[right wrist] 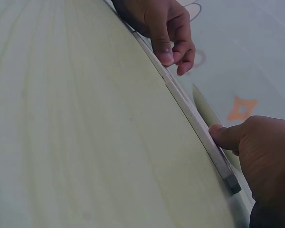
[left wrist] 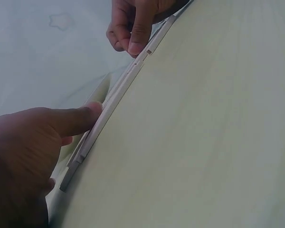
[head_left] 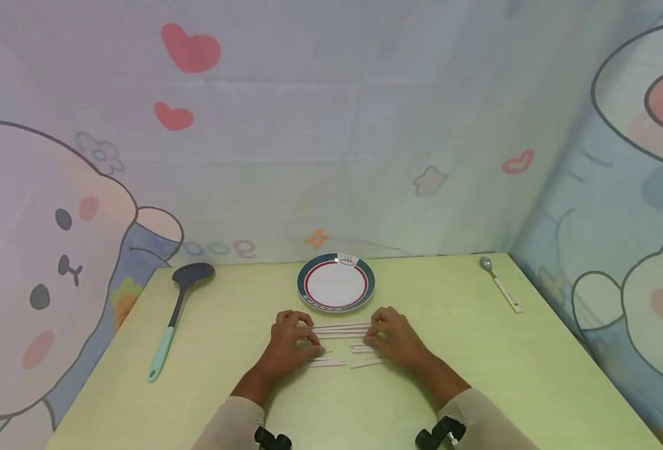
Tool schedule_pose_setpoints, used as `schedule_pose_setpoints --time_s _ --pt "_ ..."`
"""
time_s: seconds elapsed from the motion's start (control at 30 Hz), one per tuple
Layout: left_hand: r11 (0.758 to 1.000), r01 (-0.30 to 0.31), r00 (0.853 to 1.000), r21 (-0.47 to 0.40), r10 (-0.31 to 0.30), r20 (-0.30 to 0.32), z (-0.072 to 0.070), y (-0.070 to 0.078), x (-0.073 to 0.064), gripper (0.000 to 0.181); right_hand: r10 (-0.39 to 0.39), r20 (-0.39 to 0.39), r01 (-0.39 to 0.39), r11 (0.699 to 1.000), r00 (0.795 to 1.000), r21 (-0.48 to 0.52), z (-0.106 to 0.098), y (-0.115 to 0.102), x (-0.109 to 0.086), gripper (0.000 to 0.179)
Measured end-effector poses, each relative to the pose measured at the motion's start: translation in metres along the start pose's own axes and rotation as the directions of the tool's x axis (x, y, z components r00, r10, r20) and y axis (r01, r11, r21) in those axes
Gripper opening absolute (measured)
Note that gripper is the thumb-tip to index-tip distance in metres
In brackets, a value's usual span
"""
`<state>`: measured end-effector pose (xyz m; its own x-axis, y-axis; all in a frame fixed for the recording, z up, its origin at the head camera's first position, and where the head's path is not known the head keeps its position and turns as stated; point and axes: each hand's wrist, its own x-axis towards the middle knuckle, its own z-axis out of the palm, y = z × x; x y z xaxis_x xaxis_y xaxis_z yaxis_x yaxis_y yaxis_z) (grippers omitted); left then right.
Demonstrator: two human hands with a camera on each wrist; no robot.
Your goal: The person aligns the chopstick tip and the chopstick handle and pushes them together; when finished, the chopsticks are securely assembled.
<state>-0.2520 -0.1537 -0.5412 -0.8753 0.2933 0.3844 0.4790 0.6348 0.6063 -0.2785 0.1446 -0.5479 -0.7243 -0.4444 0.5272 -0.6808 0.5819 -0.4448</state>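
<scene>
Several thin white sticks [head_left: 339,330] lie side by side across the table in front of the plate, spanning the space between both hands. At their left end, my left hand [head_left: 287,345] pinches with bent fingers and thumb. My right hand [head_left: 397,337] does the same at the right end. Nearer to me, more white sticks [head_left: 328,363] reach out from under the left hand and others [head_left: 365,365] from beside the right. In the left wrist view the thumb touches a pale stick [left wrist: 115,97] with a grey end. The fingertips are partly hidden in both wrist views.
A plate [head_left: 335,284] with a dark green and red rim stands behind the sticks. To the left lies a black slotted spoon [head_left: 163,353] with a mint handle. A small metal spoon [head_left: 502,287] with a white handle lies at the right. Printed cloth hangs behind the table.
</scene>
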Motion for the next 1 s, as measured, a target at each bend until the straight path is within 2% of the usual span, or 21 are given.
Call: schedule_pose_setpoints --time_s 0.17,0.3,0.57,0.7,0.83,1.0 --pt "1.000 0.018 1.000 0.006 -0.018 0.006 0.000 0.000 -0.002 0.017 -0.003 0.026 0.002 1.000 1.000 0.027 -0.001 -0.001 0.000 0.009" --pt "0.999 0.038 0.999 -0.006 -0.038 0.036 0.000 -0.001 0.000 0.016 0.032 0.071 -0.033 0.999 0.997 0.024 -0.002 -0.003 0.001 0.009" --pt "0.998 -0.054 0.999 0.017 0.053 0.011 0.001 -0.003 0.002 0.016 0.133 0.157 -0.127 0.991 0.979 -0.049 -0.003 -0.007 0.005 0.011" --pt "0.999 -0.049 0.998 0.024 0.048 0.030 0.001 -0.002 0.003 0.015 0.167 0.186 -0.156 0.985 0.968 -0.076 -0.004 -0.010 0.005 0.012" --pt "0.999 -0.038 0.998 0.018 0.038 0.044 0.001 -0.001 0.002 0.016 0.125 0.188 -0.095 0.982 0.974 -0.162 -0.004 -0.015 0.004 0.009" --pt "0.999 -0.048 0.998 0.019 0.047 0.036 -0.001 0.000 0.002 0.019 0.052 0.187 0.002 0.961 0.981 -0.276 -0.005 -0.023 0.006 0.009"
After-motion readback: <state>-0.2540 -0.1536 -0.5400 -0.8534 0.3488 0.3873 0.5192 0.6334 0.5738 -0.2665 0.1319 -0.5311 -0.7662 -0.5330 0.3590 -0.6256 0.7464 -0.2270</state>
